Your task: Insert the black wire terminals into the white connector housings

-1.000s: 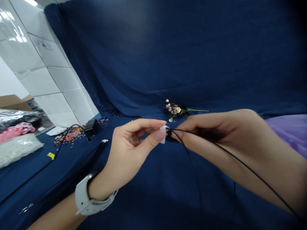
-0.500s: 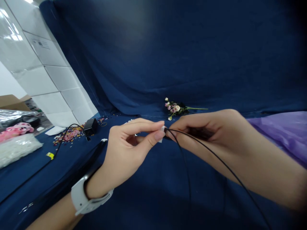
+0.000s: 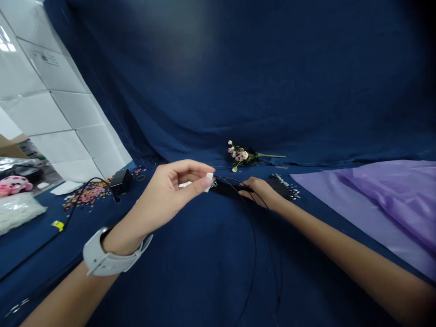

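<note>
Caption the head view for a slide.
Left hand pinches a white tab; right hand at a black cord bundle.

A rose sprig [image 3: 242,156] lies by the bench's [image 3: 194,268] back edge, purple cloth [image 3: 361,204] towards the right, coloured confetti [image 3: 89,192] near the back left corner.

The left forearm [image 3: 73,293] slants up from the lower left to a fairly straight wrist [image 3: 119,238]. The left hand [image 3: 166,193] is raised, its thumb [image 3: 195,187] and index finger [image 3: 192,166] arched into a fingertip pinch. The right forearm [image 3: 327,238] stretches in from the lower right, reaching farther forward, and the right hand [image 3: 260,191] points leftward, fingers bent, their grip too small to make out.
</note>
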A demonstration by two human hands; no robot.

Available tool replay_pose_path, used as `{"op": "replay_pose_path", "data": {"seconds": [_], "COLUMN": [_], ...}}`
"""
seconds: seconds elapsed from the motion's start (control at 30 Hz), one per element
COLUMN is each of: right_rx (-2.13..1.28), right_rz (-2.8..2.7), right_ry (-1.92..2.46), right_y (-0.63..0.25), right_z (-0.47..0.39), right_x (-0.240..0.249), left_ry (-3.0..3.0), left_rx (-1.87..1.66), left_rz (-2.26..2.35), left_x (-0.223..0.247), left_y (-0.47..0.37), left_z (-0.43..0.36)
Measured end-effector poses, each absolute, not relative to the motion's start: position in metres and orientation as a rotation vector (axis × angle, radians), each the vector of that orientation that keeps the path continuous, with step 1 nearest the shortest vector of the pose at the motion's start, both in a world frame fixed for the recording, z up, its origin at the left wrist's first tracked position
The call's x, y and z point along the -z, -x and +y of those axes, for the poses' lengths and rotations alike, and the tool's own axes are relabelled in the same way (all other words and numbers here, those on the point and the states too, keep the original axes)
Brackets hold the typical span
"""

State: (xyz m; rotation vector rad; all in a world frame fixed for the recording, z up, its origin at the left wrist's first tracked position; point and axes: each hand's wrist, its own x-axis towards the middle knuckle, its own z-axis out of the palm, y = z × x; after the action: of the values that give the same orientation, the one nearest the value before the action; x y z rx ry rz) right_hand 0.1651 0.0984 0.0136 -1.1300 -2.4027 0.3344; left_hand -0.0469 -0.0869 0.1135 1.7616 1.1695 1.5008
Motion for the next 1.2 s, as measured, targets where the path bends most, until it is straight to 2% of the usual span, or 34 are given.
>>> {"op": "replay_pose_path", "data": {"seconds": [0.5, 0.73, 1.07, 1.2], "right_rx": [-0.144, -0.300, -0.551, -0.636], "right_rz": [-2.491, -2.502, -2.394, -2.347], "right_ry": [1.232, 1.328, 1.347, 1.263], "right_y": [-0.142, -0.108, -0.124, -0.125], "right_z": [0.106, 0.121, 0.144, 0.141], "right_x": [0.003, -0.005, -0.016, -0.034], "left_ry": [-1.623, -1.602, -1.502, -1.479], "left_rx": [-1.427, -1.380, -1.387, -1.398], "left_rz": [1.160, 1.191, 1.184, 1.184], "left_x": [-0.118, -0.120, -0.118, -0.119], "left_y": [0.051, 0.055, 0.062, 0.060], "left_z": [-0.085, -0.085, -0.076, -0.077]}}
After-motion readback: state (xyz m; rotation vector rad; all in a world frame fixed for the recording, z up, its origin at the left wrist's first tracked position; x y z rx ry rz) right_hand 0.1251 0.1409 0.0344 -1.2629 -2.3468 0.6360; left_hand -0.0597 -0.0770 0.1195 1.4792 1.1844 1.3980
